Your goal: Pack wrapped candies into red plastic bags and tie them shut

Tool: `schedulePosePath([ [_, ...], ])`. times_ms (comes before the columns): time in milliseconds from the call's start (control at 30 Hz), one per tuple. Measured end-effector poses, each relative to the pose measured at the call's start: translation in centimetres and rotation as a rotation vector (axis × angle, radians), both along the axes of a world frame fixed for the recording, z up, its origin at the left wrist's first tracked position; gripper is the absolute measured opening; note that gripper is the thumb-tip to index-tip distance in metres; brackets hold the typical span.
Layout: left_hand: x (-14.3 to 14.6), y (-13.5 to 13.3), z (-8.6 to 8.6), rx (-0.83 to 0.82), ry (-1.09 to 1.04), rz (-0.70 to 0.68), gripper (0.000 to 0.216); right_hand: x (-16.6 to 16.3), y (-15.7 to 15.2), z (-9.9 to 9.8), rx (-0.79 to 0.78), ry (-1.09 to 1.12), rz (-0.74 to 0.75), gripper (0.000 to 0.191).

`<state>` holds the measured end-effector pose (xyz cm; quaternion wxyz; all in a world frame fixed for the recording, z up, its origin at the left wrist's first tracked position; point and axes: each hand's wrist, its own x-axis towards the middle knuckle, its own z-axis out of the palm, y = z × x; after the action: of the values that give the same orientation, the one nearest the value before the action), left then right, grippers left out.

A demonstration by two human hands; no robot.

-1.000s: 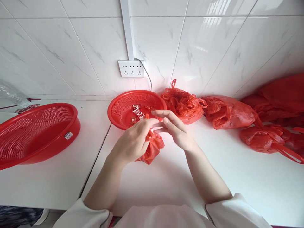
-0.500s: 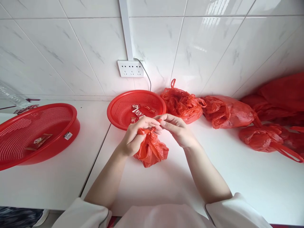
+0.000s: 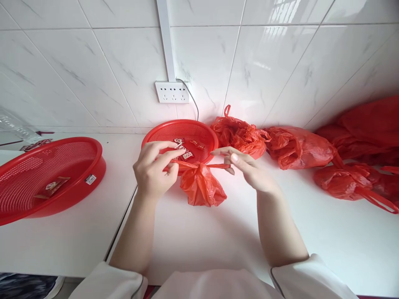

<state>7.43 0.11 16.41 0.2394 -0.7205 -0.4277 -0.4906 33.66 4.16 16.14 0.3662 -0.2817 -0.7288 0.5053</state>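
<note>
Left hand [image 3: 152, 168], centre left of the frame, fingers closed, pinching one twisted handle of the small red bag [image 3: 202, 187]. Right hand [image 3: 249, 170], centre right, thumb and forefinger pinching the other handle, remaining fingers spread. The bag rests on the white table [image 3: 218, 241] midway between the hands, equally near to both. Its two handles are drawn taut in one line running left to right.

Behind it: one round basket [image 3: 205, 128] with several small packets. Far left: one larger basket [image 3: 93, 149]. Right: three filled red bags [image 3: 299, 145] and a red heap at the edge.
</note>
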Motion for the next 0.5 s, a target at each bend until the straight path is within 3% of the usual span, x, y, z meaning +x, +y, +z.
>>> schedulePosePath([
  [200,-2.8,-0.1,0.9,-0.119,-0.158,0.054,0.052,4.9,0.9,0.4,0.113,-0.155,-0.45,0.054],
  [333,-2.0,0.1,0.6,-0.364,-0.224,-0.074,0.047,6.5,1.3,-0.1,0.144,-0.178,-0.703,0.053],
  [433,-0.6,0.7,0.0,-0.68,-0.209,-0.212,0.043,6.7,1.2,-0.2,0.204,-0.305,-0.714,0.048],
  [500,0.4,1.2,0.0,-0.797,-0.16,-0.299,0.042,6.5,0.9,0.0,0.245,-0.414,-0.659,0.041],
])
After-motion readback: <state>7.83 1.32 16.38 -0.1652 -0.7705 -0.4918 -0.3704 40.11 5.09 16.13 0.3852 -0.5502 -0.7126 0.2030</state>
